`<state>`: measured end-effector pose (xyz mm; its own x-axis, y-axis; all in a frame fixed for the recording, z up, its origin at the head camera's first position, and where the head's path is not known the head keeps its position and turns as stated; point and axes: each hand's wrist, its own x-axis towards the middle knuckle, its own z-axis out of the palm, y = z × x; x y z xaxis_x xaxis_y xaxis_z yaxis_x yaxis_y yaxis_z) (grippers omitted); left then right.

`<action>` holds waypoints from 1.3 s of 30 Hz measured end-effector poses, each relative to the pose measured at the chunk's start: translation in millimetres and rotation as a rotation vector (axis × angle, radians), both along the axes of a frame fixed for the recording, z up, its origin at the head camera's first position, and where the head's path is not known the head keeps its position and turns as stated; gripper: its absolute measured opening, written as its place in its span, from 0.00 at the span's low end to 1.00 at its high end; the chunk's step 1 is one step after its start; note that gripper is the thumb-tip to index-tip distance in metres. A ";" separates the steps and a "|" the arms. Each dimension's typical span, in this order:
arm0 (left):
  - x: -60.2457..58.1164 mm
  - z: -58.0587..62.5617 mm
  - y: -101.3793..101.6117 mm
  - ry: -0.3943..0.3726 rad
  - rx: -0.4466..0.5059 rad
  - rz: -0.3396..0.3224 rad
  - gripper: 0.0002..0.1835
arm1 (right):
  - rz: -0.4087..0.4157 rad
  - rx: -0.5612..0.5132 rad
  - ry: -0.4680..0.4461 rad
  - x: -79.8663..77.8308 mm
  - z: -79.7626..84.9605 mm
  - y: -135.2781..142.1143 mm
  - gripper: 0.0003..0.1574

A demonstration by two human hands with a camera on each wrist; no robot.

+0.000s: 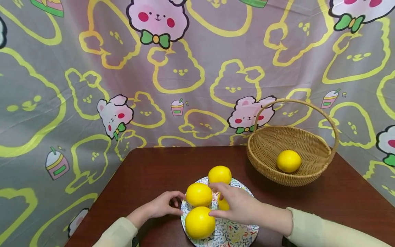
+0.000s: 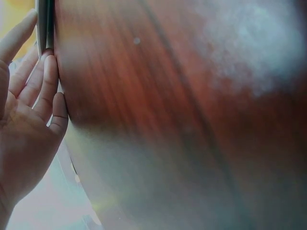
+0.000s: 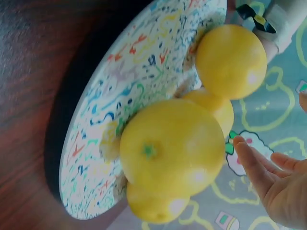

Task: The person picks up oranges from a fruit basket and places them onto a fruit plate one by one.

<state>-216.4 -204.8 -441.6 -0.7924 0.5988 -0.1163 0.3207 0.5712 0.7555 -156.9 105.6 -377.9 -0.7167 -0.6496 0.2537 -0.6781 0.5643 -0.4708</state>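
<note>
Several round yellow fruits, lemon-like, sit on a white plate (image 1: 216, 236) with colourful squiggles. My left hand (image 1: 163, 206) is at the plate's left rim; in the left wrist view, thumb (image 2: 17, 38) and fingers lie on either side of the edge. Over the plate reaches my right hand (image 1: 239, 204), fingers spread and nothing held. It partly hides one lemon (image 1: 223, 202). Its thumb tip is by the front lemon (image 1: 200, 222), its fingertips near the left lemon (image 1: 199, 194). Behind is the back lemon (image 1: 219, 175). The right wrist view shows a green stem mark on the nearest lemon (image 3: 172, 146).
A wicker basket (image 1: 277, 176) with a tall arched handle stands at the back right, one lemon (image 1: 289, 161) inside. The dark wooden table (image 1: 154, 168) meets a grey cartoon-printed cloth (image 1: 197, 103) at the back and sides.
</note>
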 end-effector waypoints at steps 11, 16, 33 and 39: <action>-1.8 -3.8 -1.0 0.020 0.005 -0.007 0.22 | -0.047 -0.047 0.063 -7.1 10.4 21.7 0.39; -2.9 -5.4 -1.5 0.025 0.010 -0.015 0.21 | -0.080 -0.063 0.100 -11.9 13.4 32.8 0.38; -3.1 -5.9 -2.4 0.011 0.010 -0.016 0.22 | -0.136 -0.064 0.138 -18.7 30.1 62.9 0.33; -2.6 -5.2 -2.4 0.003 0.012 -0.012 0.22 | -0.136 -0.045 0.171 -24.8 36.4 74.4 0.32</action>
<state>-219.0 -207.1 -446.9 -0.7852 0.6099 -0.1068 0.3302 0.5583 0.7611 -181.7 180.0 -341.4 -0.7410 -0.5348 0.4061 -0.6693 0.6371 -0.3823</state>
